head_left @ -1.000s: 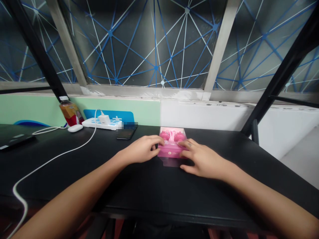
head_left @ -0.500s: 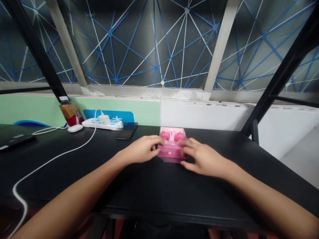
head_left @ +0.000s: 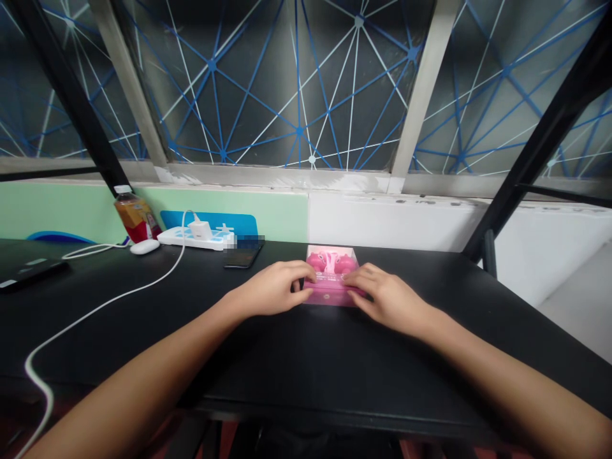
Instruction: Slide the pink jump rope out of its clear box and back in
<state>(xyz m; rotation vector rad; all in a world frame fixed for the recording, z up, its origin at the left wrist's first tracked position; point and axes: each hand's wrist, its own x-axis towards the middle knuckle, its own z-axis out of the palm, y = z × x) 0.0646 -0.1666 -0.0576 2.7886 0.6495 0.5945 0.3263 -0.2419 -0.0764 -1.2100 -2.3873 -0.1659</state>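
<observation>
A small pink box [head_left: 327, 294] with a see-through top lies on the black desk in front of me. Through its top show pink rounded things [head_left: 316, 261], whose kind I cannot make out, with a paler pink piece between them. My left hand [head_left: 275, 287] grips the box's near left corner, fingertips over the top edge and thumb low at the front. On the near right corner, my right hand [head_left: 385, 296] does the same, its fingers bent over the top and its thumb against the front. The fingers cover both near corners.
A phone [head_left: 243, 253], a white power strip [head_left: 210, 239] with a charger, a white mouse [head_left: 145, 247] and a drink bottle [head_left: 135, 213] are at the back left. A white cable [head_left: 119, 294] crosses the desk's left side. A dark flat device [head_left: 31, 273] lies far left.
My right thumb has moved up and inward onto the box's front. The front panel now looks lower and flatter, and the pink flap's near edge sits farther back. My left hand has barely shifted.
</observation>
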